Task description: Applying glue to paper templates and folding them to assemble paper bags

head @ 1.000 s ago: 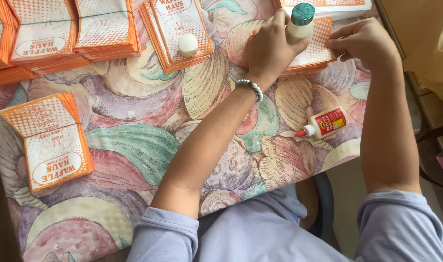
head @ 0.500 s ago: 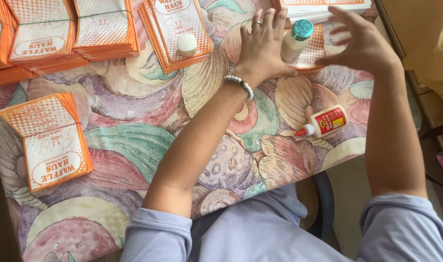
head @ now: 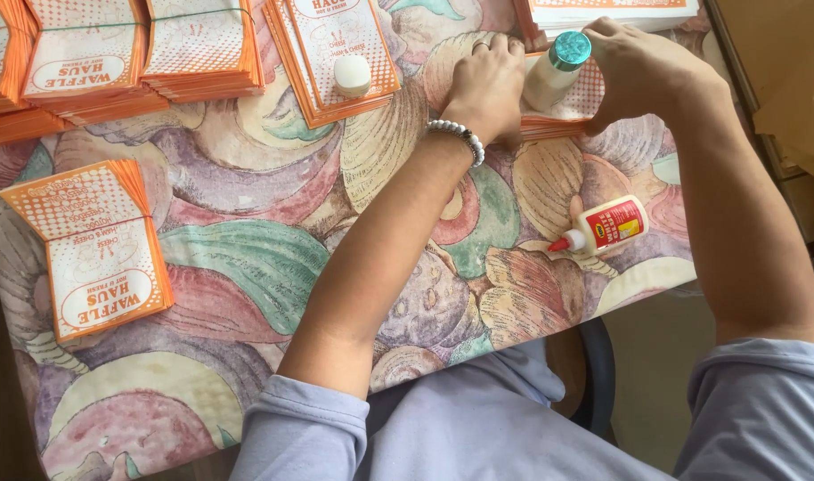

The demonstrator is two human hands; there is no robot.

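Note:
My left hand [head: 487, 85], with a bead bracelet at the wrist, lies flat on a thin stack of orange-and-white paper bags [head: 578, 100] at the far side of the table. A white bottle with a teal cap [head: 557, 69] stands on that stack between my two hands. To the bottle's right, my right hand [head: 643, 67] rests on the same stack, its fingers close to the bottle. Neither hand grips anything.
A small white glue bottle with a red label and tip [head: 607, 225] lies on the patterned tablecloth [head: 247, 267] near the right edge. More bag stacks sit at the far left [head: 86, 53], far middle [head: 331, 44] under a white lid [head: 352, 76], and near left [head: 95, 254].
My left hand let go of the teal-capped bottle, which now stands on the stack. Both hands spread and came down flat on the bags beside it.

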